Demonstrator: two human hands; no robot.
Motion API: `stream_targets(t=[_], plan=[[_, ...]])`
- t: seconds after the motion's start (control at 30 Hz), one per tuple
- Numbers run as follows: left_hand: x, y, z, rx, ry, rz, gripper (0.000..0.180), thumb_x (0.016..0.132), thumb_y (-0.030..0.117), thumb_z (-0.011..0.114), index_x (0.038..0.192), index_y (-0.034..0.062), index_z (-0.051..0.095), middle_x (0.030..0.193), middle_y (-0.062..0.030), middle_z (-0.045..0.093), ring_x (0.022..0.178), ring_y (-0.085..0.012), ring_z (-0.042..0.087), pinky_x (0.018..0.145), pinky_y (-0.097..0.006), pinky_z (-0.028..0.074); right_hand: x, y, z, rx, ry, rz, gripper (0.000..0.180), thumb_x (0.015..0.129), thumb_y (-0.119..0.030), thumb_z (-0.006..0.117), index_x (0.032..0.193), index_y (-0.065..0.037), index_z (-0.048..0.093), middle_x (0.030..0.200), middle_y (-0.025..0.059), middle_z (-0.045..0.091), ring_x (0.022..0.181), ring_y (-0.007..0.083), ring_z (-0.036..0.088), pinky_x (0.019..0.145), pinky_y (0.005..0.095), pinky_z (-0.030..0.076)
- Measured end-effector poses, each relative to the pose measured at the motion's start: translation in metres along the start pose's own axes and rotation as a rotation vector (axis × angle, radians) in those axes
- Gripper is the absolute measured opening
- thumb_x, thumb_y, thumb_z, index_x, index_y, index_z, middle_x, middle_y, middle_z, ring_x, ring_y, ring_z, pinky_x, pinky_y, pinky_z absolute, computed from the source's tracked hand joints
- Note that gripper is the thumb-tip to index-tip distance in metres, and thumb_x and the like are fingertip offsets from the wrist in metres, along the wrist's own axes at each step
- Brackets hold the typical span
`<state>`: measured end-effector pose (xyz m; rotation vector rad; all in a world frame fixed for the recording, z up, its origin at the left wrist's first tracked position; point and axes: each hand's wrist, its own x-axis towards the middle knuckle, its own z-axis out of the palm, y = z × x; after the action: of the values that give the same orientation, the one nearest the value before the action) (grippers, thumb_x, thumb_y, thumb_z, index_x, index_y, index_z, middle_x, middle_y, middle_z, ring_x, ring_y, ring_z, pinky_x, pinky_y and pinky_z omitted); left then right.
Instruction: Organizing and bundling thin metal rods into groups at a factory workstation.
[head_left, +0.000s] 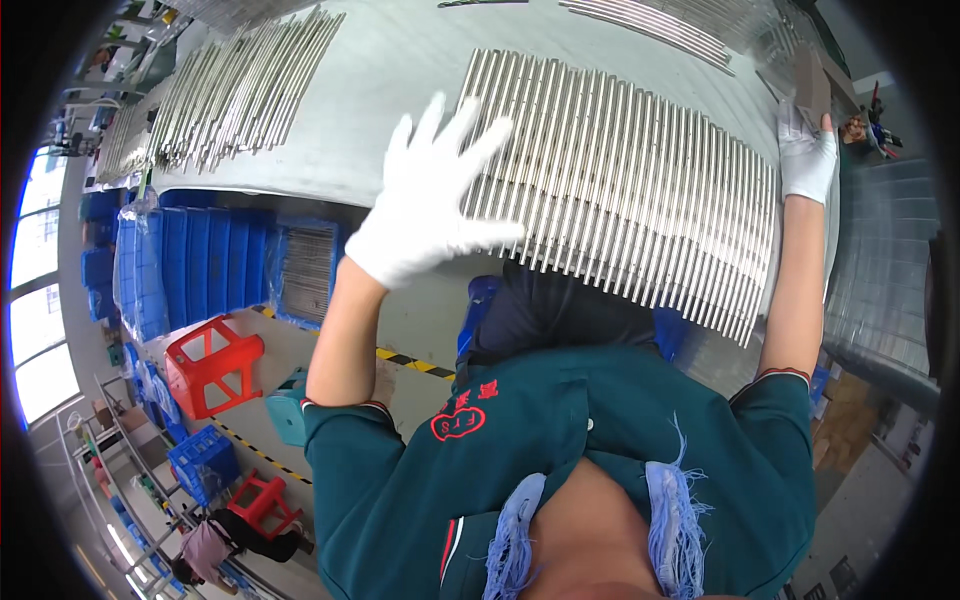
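Lying side by side on the pale grey tabletop [390, 60]: slim silver metal rods [622, 185]. Your white-gloved left hand [428, 195], fingers wide, is at their left end; your white-gloved right hand [808, 160] is by a brown block [812, 85], grip unclear.

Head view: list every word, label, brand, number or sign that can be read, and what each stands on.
Green shirt, chest: red stitched lettering above a red outlined emblem with characters inside; wording withheld.
Metal rods: no lettering that I can make out.
Floor tape: yellow and black stripes, no words visible.
Any print in the background is too small or blurred to read.
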<state>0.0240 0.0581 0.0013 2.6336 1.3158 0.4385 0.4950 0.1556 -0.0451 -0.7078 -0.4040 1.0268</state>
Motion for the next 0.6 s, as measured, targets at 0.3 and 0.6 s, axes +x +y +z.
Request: stream_targets(t=[0.3, 0.6], plan=[[0.102, -0.020, 0.028, 0.195, 0.327, 0.386, 0.059, 0.085, 0.053, 0.045, 0.126, 0.0107, 0.048, 0.126, -0.0154, 0.048, 0.125, -0.0325, 0.036, 0.105, -0.048, 0.022, -0.026, 0.017, 0.032, -0.343, -0.026, -0.098, 0.042, 0.085, -0.019, 0.058, 0.120, 0.001, 0.045, 0.117, 0.0152, 0.051, 0.105, 0.0307, 0.053, 0.094, 0.0431, 0.043], [0.085, -0.048, 0.020, 0.080, 0.136, 0.146, 0.062, 0.086, 0.054, 0.042, 0.129, 0.0102, 0.043, 0.132, -0.0151, 0.042, 0.126, -0.0311, 0.034, 0.105, -0.046, 0.023, -0.018, 0.012, 0.023, -0.461, -0.095, -0.136, 0.045, 0.085, -0.017, 0.058, 0.123, 0.001, 0.042, 0.117, 0.0157, 0.051, 0.104, 0.0304, 0.054, 0.092, 0.0434, 0.045]])
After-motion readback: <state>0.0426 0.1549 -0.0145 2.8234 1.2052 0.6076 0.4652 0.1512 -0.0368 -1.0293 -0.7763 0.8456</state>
